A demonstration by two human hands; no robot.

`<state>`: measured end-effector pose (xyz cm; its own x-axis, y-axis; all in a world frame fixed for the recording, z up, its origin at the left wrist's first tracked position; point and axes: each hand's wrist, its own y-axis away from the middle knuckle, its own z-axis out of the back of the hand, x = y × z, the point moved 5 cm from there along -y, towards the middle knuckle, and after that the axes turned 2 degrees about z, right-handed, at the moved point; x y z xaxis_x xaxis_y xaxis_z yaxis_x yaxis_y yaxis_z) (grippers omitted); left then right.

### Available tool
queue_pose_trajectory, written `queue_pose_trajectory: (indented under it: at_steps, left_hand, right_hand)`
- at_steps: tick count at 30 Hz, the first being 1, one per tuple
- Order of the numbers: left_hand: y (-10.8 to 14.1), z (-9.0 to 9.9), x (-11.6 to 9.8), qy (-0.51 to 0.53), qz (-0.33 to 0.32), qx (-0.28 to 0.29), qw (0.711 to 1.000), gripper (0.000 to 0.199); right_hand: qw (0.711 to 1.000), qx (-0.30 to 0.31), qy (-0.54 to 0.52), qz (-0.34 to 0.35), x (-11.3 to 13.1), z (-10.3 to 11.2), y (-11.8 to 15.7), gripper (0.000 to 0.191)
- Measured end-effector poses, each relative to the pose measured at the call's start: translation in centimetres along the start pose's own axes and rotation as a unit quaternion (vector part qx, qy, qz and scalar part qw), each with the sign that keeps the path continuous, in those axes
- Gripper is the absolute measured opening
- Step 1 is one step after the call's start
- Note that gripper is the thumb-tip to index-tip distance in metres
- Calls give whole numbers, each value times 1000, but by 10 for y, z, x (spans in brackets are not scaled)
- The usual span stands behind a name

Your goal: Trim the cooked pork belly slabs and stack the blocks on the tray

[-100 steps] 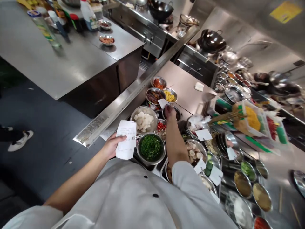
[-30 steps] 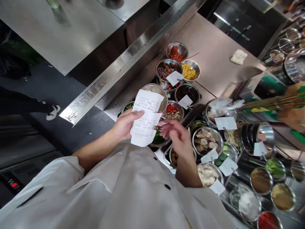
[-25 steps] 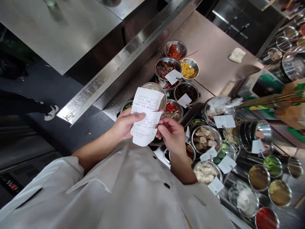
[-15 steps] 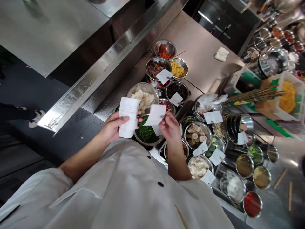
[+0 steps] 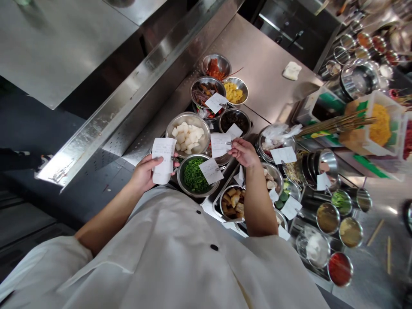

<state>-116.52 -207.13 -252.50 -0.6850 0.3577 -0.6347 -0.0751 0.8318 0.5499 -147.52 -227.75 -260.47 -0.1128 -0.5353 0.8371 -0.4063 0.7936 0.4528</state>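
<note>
My left hand point(image 5: 146, 169) is closed on a white paper slip point(image 5: 162, 161) with writing on it, the thumb lying across its face. Between the fingers of my right hand point(image 5: 245, 153) is a metal clip point(image 5: 228, 143) with a second paper slip point(image 5: 220, 145), above a bowl partly hidden beneath. Below sits a bowl of chopped greens point(image 5: 195, 174) with its own clipped slip point(image 5: 211, 171). A bowl of white chunks point(image 5: 188, 135) stands just beyond my left hand. My right forearm partly covers bowls of brown pieces point(image 5: 233, 201) and pale slices.
More bowls, several with clipped slips, crowd the steel counter point(image 5: 257, 56). A long metal ledge point(image 5: 141, 86) runs along the left. To the right are plastic tubs point(image 5: 383, 128), skewers point(image 5: 334, 123) and metal cups of sauce point(image 5: 340, 268). A white cloth point(image 5: 292, 71) lies at the back.
My right hand has moved right and slightly up with its slip, whose clip now shows. My left hand has shifted slightly left with its slip. The greens and white chunks are less covered.
</note>
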Motion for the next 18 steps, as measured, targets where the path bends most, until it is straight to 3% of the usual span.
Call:
queue_pose_trajectory:
  at_steps: [2, 4, 7, 9, 13, 18]
  left_hand:
    - [-2, -1, 2, -4, 2, 1, 1000, 59]
    - [-5, -2, 4, -7, -2, 3, 1000, 59]
    - [-7, -3, 5, -17, -3, 2, 1000, 56]
    - [-7, -3, 6, -20, -1, 1, 1000, 55]
    - [-6, 1, 5, -14, -1, -9, 1000, 56]
    - [-7, 1, 8, -24, 10, -12, 1000, 59]
  right_hand:
    - [1000, 12, 28, 1, 5, -5, -7, 55]
    - [998, -17, 22, 50, 18, -1, -16, 51]
    - [979, -118, -39, 161, 42, 24, -23, 36]
    - [960, -185, -80, 194, 45, 44, -20, 29]
    - [950, -272, -71, 133, 5, 66, -1, 31]
    - [951, -304, 25, 56, -56, 70, 0, 44]
